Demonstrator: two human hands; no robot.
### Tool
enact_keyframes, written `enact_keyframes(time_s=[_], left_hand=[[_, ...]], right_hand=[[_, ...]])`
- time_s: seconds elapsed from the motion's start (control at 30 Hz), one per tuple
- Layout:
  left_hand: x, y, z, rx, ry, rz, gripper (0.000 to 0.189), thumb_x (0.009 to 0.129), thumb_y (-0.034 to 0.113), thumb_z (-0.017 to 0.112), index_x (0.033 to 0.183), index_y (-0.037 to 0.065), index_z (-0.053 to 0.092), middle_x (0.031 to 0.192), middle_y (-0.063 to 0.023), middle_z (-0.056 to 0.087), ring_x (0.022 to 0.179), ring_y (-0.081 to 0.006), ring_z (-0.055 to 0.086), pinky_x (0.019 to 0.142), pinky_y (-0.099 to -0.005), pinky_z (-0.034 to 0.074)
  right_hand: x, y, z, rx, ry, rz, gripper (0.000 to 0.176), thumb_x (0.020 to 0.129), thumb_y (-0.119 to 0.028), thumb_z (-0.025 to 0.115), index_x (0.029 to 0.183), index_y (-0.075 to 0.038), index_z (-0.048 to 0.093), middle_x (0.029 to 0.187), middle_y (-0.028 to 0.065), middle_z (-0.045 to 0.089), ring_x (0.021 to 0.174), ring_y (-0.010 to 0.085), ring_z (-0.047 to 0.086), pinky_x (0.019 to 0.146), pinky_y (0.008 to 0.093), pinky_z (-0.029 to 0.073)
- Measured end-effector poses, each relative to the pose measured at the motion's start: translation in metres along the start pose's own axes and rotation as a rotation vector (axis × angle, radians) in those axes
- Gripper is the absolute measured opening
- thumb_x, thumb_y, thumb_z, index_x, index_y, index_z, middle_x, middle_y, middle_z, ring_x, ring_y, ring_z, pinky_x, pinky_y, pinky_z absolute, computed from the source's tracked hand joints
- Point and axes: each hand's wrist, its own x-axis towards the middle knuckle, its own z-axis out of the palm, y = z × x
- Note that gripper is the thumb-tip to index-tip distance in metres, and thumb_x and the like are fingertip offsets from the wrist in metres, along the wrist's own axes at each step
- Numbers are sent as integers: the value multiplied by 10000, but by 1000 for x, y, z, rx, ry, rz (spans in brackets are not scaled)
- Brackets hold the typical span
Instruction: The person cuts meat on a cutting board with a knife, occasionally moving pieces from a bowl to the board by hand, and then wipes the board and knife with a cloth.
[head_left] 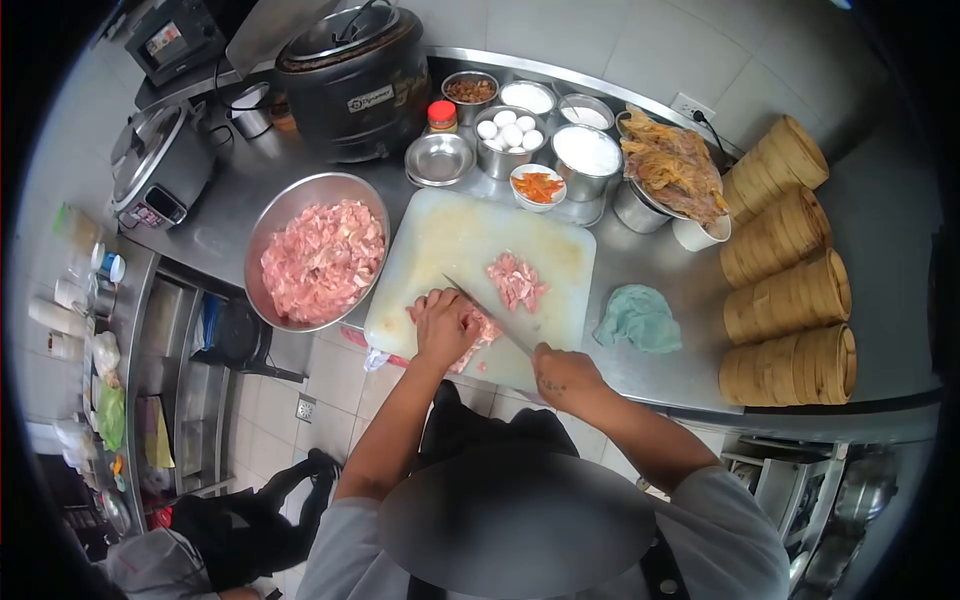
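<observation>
My right hand (562, 378) is wrapped around the handle of a knife (496, 317), whose blade points up and left across the cutting board (430, 235). Curled fingers of my left hand (443, 325) press on a piece of raw meat (484, 330) beside the blade. The hand covers part of that meat. A small heap of cut raw meat (517, 281) lies on the board beyond the knife. Left of the board, a large steel bowl (262, 217) holds many pieces of pink raw meat (325, 262).
Behind the board stand a pot of eggs (508, 131), a small bowl of orange strips (538, 187) and a black cooker (352, 85). Bamboo steamers (785, 365) and a crumpled green cloth (640, 320) are at right. Another person (230, 530) is at lower left.
</observation>
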Motion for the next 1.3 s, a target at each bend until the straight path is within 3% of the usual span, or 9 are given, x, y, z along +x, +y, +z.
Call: enact_keyframes(time_s=[0.17, 0.23, 0.37, 0.53, 0.73, 0.93, 1.03, 1.13, 1.3], left_hand=[[3, 2, 0, -50, -64, -38, 137, 691, 140, 699, 822, 107, 679, 935, -30, 614, 972, -246, 548, 887, -424, 384], [2, -2, 4, -45, -78, -28, 123, 693, 131, 696, 812, 108, 676, 914, -30, 612, 953, -245, 553, 881, -422, 386], [3, -4, 13, -37, -32, 4, 87, 695, 113, 691, 772, 104, 653, 860, -29, 601, 900, -247, 565, 865, -417, 390], [-1, -5, 9, -69, 36, -12, 89, 689, 110, 688, 762, 95, 638, 865, -35, 597, 906, -253, 569, 862, -411, 390], [-8, -6, -3, -86, 74, 2, 149, 674, 150, 707, 806, 92, 671, 954, -46, 611, 968, -254, 556, 893, -430, 368], [-6, -9, -3, -64, 63, 6, 192, 655, 189, 735, 821, 108, 682, 990, -39, 620, 987, -248, 541, 905, -450, 344], [-6, -6, -2, -68, 35, -24, 171, 652, 180, 739, 797, 117, 674, 944, -36, 613, 971, -250, 544, 897, -452, 348], [-4, -7, -4, -106, -7, -35, 138, 649, 158, 729, 763, 116, 663, 902, -30, 607, 951, -256, 547, 886, -457, 356], [-6, -9, 4, -94, 5, -56, 107, 647, 137, 713, 731, 104, 655, 884, -28, 611, 934, -270, 556, 867, -446, 378]], right_hand=[[-11, 10, 5, 18, -115, -62, 195, 878, -85, 529, 985, 78, 528, 788, 281, 667, 754, 435, 694, 661, 509, 551], [33, 17, 55, 39, 80, -114, 183, 887, -90, 513, 967, 72, 541, 800, 284, 664, 771, 449, 689, 691, 521, 548], [127, -10, 46, 111, 41, -83, 251, 938, -175, 466, 1007, 35, 586, 895, 280, 676, 849, 464, 675, 750, 537, 534], [51, 31, 47, 88, -23, -82, 274, 972, -209, 447, 1046, 25, 569, 972, 293, 668, 879, 459, 674, 786, 546, 523], [19, 43, 10, 25, -93, 126, 300, 1024, -240, 411, 1052, 23, 553, 858, 263, 679, 823, 463, 668, 765, 534, 521], [6, 7, 8, 17, 0, -61, 214, 976, -155, 448, 1004, 35, 542, 787, 266, 672, 738, 451, 674, 688, 544, 526], [-14, -3, -6, -38, -184, -26, 183, 882, -81, 492, 971, 75, 531, 767, 295, 657, 743, 450, 686, 677, 528, 542], [53, 10, 68, -1, 82, -143, 190, 886, -100, 502, 982, 61, 536, 781, 278, 668, 742, 442, 687, 676, 529, 542], [116, -18, 51, 103, 84, -127, 201, 934, -159, 484, 1007, 19, 544, 832, 258, 676, 803, 426, 685, 678, 529, 535]])
